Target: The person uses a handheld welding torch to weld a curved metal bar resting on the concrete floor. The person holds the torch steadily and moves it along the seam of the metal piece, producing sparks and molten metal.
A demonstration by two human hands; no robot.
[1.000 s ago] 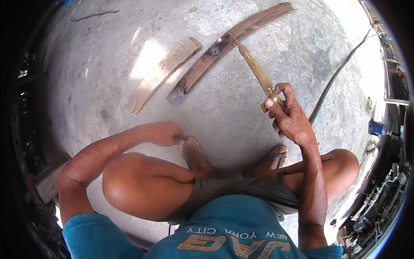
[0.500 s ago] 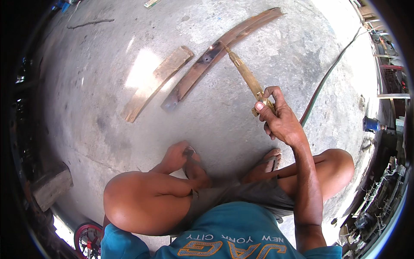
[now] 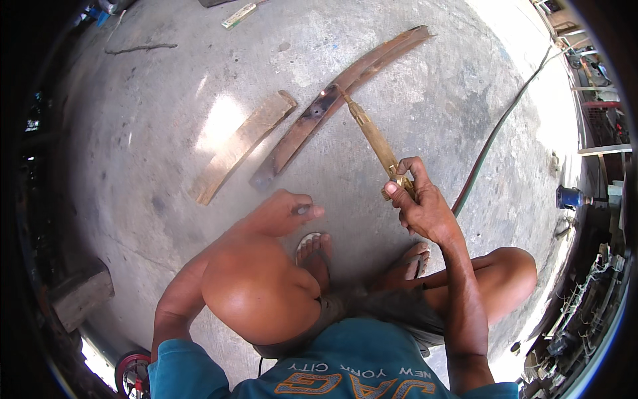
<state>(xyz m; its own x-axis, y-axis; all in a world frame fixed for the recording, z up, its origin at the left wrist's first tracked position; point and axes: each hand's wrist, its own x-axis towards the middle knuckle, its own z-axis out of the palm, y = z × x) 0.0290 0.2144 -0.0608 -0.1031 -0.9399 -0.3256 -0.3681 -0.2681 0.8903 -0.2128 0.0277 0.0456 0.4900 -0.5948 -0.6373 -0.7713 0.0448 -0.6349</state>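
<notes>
My right hand (image 3: pixel 428 211) is wrapped round the rear of a brass gas torch (image 3: pixel 373 138), with thumb and fingers at its valve knobs. The torch's narrow tip points at a rusty, curved metal channel (image 3: pixel 379 60) lying on the floor. Beside the tip the channel is blackened, with a small bright spot and a hole. In front of my left knee, my left hand (image 3: pixel 282 211) is closed; a small dark thing shows between its fingers, too small to name. A wooden plank (image 3: pixel 246 146) lies left of the channel.
A red and green hose (image 3: pixel 495 130) runs along the concrete floor (image 3: pixel 166 100) at the right. A blue can-like object (image 3: pixel 571 197) and piled metal parts (image 3: pixel 558 352) line the right side. At left lies a wooden block (image 3: pixel 83 299); a thin stick (image 3: pixel 141 48) lies far left.
My left hand has risen from beside my left foot and moved forward and right, toward the channel. My right hand and the torch keep nearly the same place at the channel; the view has shifted slightly.
</notes>
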